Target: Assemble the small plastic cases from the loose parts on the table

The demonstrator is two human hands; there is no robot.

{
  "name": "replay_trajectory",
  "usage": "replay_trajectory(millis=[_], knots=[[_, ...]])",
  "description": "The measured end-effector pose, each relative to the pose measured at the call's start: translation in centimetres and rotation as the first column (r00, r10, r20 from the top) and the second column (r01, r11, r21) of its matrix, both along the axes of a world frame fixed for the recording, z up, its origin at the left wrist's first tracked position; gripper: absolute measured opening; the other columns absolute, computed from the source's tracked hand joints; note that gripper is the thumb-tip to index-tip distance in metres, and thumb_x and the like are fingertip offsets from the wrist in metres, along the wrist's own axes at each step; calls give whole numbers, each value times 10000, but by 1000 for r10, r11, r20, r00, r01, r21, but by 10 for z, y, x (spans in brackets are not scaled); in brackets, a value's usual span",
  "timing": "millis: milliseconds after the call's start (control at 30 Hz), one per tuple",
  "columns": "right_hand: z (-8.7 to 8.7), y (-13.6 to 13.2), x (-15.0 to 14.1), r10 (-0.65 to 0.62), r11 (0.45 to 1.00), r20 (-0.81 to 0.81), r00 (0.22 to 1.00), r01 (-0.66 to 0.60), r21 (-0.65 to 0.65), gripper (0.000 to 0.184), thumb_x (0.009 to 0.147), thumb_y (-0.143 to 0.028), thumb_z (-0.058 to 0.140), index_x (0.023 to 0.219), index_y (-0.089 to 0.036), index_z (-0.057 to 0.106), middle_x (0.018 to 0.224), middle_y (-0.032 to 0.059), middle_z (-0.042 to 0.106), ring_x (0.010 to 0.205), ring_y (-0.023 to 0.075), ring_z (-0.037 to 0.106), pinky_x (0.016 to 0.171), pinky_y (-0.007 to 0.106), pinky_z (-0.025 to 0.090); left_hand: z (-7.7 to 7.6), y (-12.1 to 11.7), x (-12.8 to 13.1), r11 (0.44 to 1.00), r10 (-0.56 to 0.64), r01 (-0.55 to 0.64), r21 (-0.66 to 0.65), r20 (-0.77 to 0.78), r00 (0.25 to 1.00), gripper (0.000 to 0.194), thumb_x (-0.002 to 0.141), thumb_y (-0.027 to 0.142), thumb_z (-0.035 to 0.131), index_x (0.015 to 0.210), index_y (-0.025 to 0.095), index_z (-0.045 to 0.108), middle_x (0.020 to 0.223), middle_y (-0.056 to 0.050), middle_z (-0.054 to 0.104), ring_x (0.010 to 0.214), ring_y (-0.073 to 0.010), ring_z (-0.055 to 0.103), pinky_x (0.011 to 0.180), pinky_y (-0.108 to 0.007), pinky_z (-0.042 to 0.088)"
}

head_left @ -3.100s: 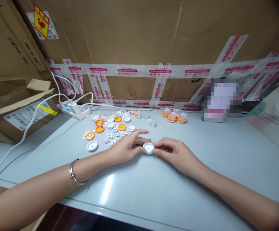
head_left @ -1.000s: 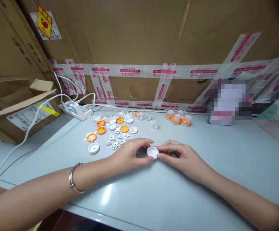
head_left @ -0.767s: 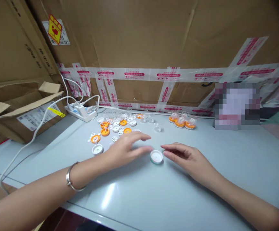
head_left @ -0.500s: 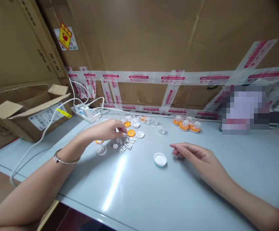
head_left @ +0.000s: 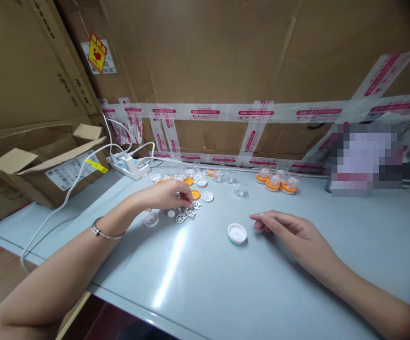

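My left hand [head_left: 172,193] reaches into the loose small parts, thumb and fingers pinched together. What sits between those fingertips, if anything, is hidden. Just below them lie several white openwork pieces [head_left: 181,217] and a small white disc [head_left: 171,214]. A white round base [head_left: 151,219] rests under the left wrist. On the table between my hands is a white round cup-like piece [head_left: 237,233] with a green lower edge, touched by neither hand. My right hand [head_left: 286,229] rests to its right, fingers curled and thumb against the index finger, with nothing visible in it.
Several orange-based pieces with clear domes [head_left: 272,182] stand at the back. Clear caps [head_left: 240,190] and orange rings [head_left: 195,194] lie left of them. A power strip [head_left: 130,167] with cables and an opened carton [head_left: 49,165] are at left; a blurred upright object [head_left: 363,160] is at right.
Both hands have let go of the white and green round piece, which stays on the table. My left hand has moved left to the small parts and pinched; my right hand has drawn slightly right.
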State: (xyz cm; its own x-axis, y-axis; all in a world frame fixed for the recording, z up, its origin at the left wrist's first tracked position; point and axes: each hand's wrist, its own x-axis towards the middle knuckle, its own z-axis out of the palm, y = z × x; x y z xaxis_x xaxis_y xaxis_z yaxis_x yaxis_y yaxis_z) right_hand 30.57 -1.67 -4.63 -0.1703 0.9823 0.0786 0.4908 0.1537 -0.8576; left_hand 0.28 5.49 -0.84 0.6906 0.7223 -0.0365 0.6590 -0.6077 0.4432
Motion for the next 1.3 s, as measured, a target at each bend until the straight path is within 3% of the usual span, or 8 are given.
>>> replay_trajectory(millis=[300, 467, 667, 800, 1067, 1200, 1300], knots=[[-3, 1, 0, 5, 1000, 16, 1000, -6, 21, 417, 811, -558, 484, 897, -220, 713, 789, 55, 686, 800, 222, 609, 740, 323, 471, -6, 5, 0, 997, 81, -81, 1, -29, 996, 201, 814, 288, 530, 862, 152, 671, 831, -41, 660, 732, -131, 581, 647, -214, 412], [-2, 2, 1, -1, 1000, 24, 1000, 1, 13, 410, 812, -560, 479, 902, -231, 707, 796, 49, 681, 810, 224, 602, 735, 326, 466, 4, 5, -11, 991, 116, -114, 62, -30, 993, 188, 806, 299, 536, 880, 175, 657, 880, -30, 630, 763, -133, 561, 657, -212, 404], [-2, 2, 2, -13, 1000, 21, 1000, 13, 24, 419, 800, -574, 487, 891, -234, 716, 784, 51, 687, 802, 228, 612, 725, 320, 476, 10, 2, -20, 998, 16, -27, -51, -200, 980, 194, 726, 227, 593, 905, 208, 665, 870, -18, 615, 781, -141, 551, 691, -214, 399], [-1, 1, 1, -10, 1000, 21, 1000, 9, 22, 425, 798, -579, 484, 888, -233, 715, 777, 47, 682, 800, 224, 609, 724, 315, 473, 6, 1, -14, 996, 45, -61, -70, -211, 976, 208, 673, 193, 593, 871, 198, 658, 810, -10, 605, 756, -143, 550, 664, -212, 401], [1, 1, 3, -37, 998, -2, 999, 37, 43, 386, 809, -550, 491, 903, -246, 710, 819, 37, 684, 836, 224, 609, 760, 325, 469, 6, 4, -16, 991, 113, -97, 94, -181, 977, 158, 693, 158, 520, 778, 187, 650, 782, -10, 636, 698, -129, 551, 627, -217, 388], [6, -5, -1, -86, 984, -91, 992, 99, 151, 316, 793, -521, 528, 829, -263, 707, 821, 41, 686, 850, 233, 623, 758, 337, 497, 19, -7, -6, 941, 209, -199, 274, -10, 978, 167, 812, 236, 472, 834, 181, 629, 737, -12, 643, 644, -118, 553, 591, -218, 392], [9, -13, -7, -84, 957, -122, 989, 115, 267, 231, 787, -465, 561, 783, -278, 696, 821, 37, 684, 819, 224, 628, 756, 343, 508, 21, -29, 18, 927, 91, -179, 331, 263, 960, 223, 884, 224, 412, 913, 185, 630, 833, -33, 652, 734, -122, 578, 656, -228, 428]])
